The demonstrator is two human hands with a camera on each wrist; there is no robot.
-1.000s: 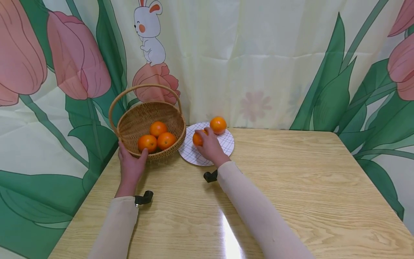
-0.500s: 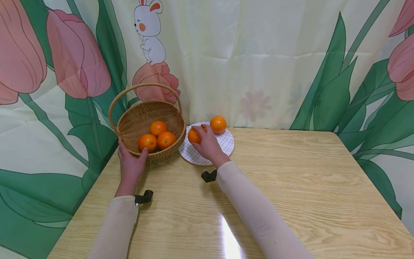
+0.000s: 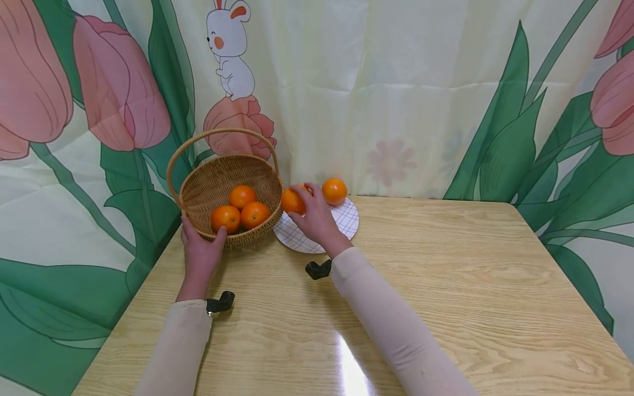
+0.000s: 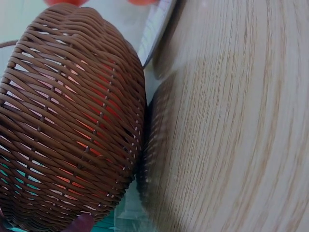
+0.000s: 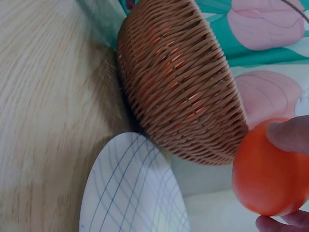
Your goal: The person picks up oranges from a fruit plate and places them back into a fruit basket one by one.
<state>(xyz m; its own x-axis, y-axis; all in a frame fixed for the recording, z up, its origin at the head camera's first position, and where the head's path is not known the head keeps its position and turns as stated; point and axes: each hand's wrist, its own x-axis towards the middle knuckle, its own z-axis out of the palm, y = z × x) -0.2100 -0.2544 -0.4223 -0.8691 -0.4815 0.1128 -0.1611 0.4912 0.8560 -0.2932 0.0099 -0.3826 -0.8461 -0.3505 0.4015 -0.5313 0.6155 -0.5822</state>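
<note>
A wicker basket with a tall arched handle stands at the back left of the table, three oranges lying inside. My left hand grips its near left rim, thumb over the edge; only a fingertip shows at the bottom of the left wrist view. Held between thumb and fingers of my right hand is another orange, raised above the checked plate and close beside the basket's right rim. One more orange rests at the back of the plate.
The wooden table reaches back to a curtain printed with tulips and a rabbit. Black camera mounts sit on both wrists.
My right hand has lifted the orange off the plate and carried it left and up toward the basket rim. The left hand and basket have stayed in place.
</note>
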